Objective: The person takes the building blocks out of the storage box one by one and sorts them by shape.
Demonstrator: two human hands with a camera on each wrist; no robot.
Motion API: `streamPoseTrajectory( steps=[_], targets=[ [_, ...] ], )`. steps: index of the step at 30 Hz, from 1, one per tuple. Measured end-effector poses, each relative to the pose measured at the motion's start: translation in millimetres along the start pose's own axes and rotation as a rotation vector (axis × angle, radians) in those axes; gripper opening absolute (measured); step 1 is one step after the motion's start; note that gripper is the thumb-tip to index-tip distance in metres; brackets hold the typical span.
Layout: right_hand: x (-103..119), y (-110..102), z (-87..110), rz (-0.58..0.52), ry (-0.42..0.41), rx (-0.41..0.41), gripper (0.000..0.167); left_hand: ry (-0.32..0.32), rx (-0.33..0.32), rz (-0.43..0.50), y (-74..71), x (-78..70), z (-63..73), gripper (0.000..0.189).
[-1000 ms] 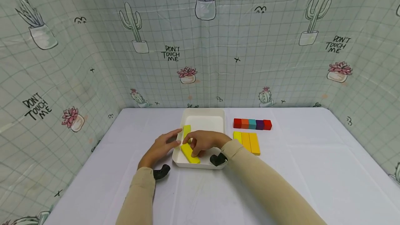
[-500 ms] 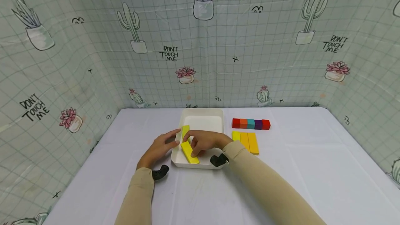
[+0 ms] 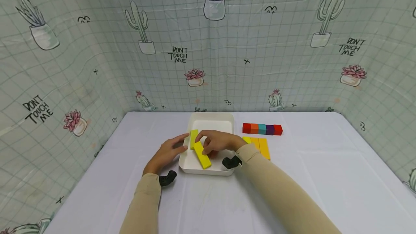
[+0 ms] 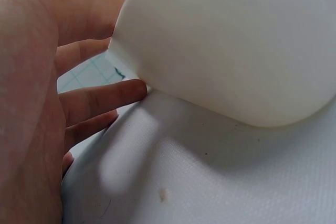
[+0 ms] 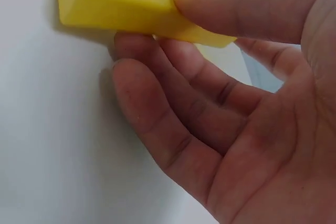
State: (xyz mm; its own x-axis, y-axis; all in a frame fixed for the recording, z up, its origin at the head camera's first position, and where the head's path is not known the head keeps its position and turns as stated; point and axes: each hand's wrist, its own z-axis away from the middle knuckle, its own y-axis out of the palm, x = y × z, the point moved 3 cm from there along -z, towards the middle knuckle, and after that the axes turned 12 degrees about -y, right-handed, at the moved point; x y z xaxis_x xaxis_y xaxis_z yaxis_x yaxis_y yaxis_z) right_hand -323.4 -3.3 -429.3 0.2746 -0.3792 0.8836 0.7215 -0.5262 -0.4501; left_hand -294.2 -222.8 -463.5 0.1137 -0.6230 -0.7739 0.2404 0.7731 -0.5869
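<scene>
My right hand [image 3: 218,142] pinches a long yellow block [image 3: 202,155] between thumb and fingers, over the white tray [image 3: 216,118]. In the right wrist view the thumb presses one side of the yellow block [image 5: 126,3], with the other fingers curled below it. A second yellow block [image 3: 193,140] lies along the tray's left wall, its near end close to the held one. At the tray's left edge my left hand [image 3: 167,153] rests with spread fingers. In the left wrist view its fingertips [image 4: 137,88] are right at the tray's outer wall [image 4: 210,51].
Right of the tray, several yellow and orange-yellow blocks [image 3: 260,148] lie side by side, partly behind the right wrist. Farther back is a row of coloured cubes [image 3: 262,129]. White cloth [image 3: 308,176] covers the table, with a patterned curtain [image 3: 214,82] behind.
My right hand has shifted away from me and slightly right, carrying the pinched yellow block with it. The left hand stays at the tray's edge.
</scene>
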Motion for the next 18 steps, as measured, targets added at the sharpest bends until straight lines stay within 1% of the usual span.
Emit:
streamPoseTrajectory(
  steps=[10, 15, 18],
  targets=[
    [1.2, -12.8, 5.5, -0.117, 0.034, -0.119, 0.046, 0.008, 0.011, -0.002, 0.7, -0.3, -1.1, 0.057],
    [0.9, -19.0, 6.5, -0.157, 0.003, -0.175, 0.046, 0.004, 0.016, 0.013, 0.1, -0.9, -1.4, 0.057],
    [0.8, -22.5, 8.6, -0.151, -0.009, -0.213, 0.047, -0.005, 0.004, 0.001, 0.2, -0.5, -1.6, 0.057]
  ],
)
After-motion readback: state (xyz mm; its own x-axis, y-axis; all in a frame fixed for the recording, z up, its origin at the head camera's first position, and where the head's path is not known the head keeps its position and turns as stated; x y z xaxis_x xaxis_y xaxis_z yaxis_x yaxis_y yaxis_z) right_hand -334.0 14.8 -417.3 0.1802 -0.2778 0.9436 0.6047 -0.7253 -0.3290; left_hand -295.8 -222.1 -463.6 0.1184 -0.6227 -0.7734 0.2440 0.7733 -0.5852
